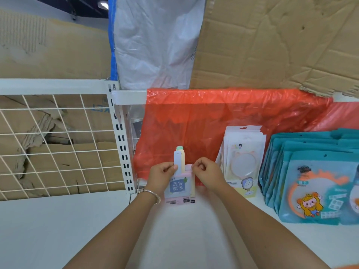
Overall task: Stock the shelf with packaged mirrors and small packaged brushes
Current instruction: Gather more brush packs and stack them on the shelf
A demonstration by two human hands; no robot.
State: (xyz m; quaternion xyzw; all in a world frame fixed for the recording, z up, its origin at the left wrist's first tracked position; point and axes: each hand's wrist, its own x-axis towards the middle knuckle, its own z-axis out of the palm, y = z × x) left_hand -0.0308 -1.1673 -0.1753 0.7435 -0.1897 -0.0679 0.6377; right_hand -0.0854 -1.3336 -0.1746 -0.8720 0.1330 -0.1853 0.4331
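Pastel brush packs [179, 184] are being pinched at the top by the left hand [162, 174] and the right hand [206, 171] on the white shelf [194, 226] (left of the mirror packs [242, 162]), probably being squared up, a level release being needed next.

A flat white shelf [58, 230] fills the foreground. At its left stands a white wire mesh panel [58, 142] fixed to a white slotted metal upright [122, 144]; crumpled brown cardboard [64, 121] shows through the mesh. A translucent orange-red plastic sheet [213, 113] drapes over the back rail. Above it are a white plastic sack with a blue edge [155, 45] and a torn corrugated cardboard sheet [272, 45]. A bright ceiling light [104, 5] glows top left.
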